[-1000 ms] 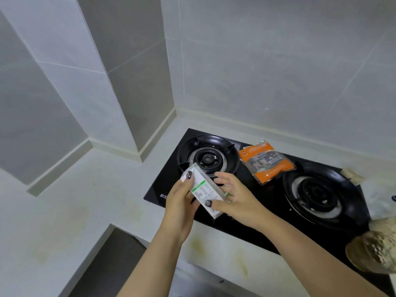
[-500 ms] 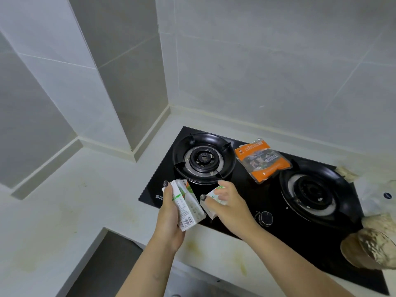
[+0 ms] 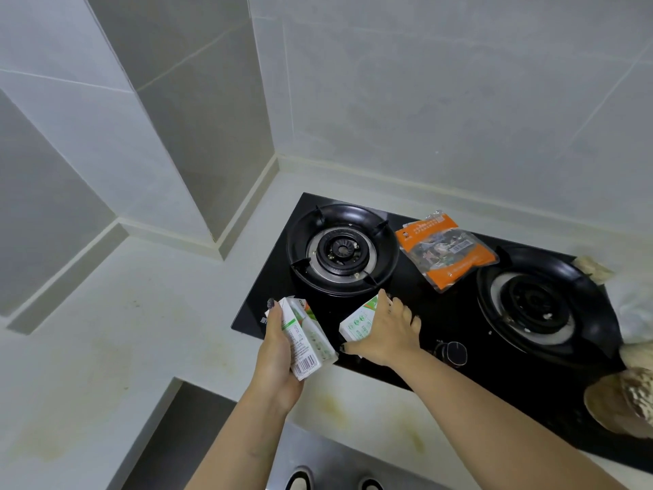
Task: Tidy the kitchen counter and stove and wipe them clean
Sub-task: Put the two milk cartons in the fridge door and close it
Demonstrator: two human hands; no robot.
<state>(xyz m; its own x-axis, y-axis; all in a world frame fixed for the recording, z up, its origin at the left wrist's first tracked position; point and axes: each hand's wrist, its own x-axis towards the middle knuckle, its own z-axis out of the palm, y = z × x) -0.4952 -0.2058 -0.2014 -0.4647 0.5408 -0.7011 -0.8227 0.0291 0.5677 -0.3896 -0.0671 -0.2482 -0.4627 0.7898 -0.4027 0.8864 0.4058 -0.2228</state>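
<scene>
My left hand [image 3: 277, 351] grips a white and green carton [image 3: 307, 339] over the front left corner of the black gas stove [image 3: 456, 313]. My right hand [image 3: 387, 332] is laid over a second white and green carton [image 3: 357, 323] that lies on the stove glass in front of the left burner [image 3: 341, 251], fingers curled round it. An orange snack packet [image 3: 445, 249] lies between the left burner and the right burner [image 3: 537, 305]. The pale counter [image 3: 116, 334] around the stove carries yellowish stains.
At the right edge sit a crumpled white bag [image 3: 632, 309] and brownish round items [image 3: 625, 401], partly on the stove. A stove knob [image 3: 452, 353] lies just right of my right hand. Tiled walls close the back and left. My shoes [image 3: 332, 480] show below the counter edge.
The two cartons, held together a second ago, are now apart. My left hand keeps one; my right hand has lowered the other onto the stove glass. The view has tilted slightly.
</scene>
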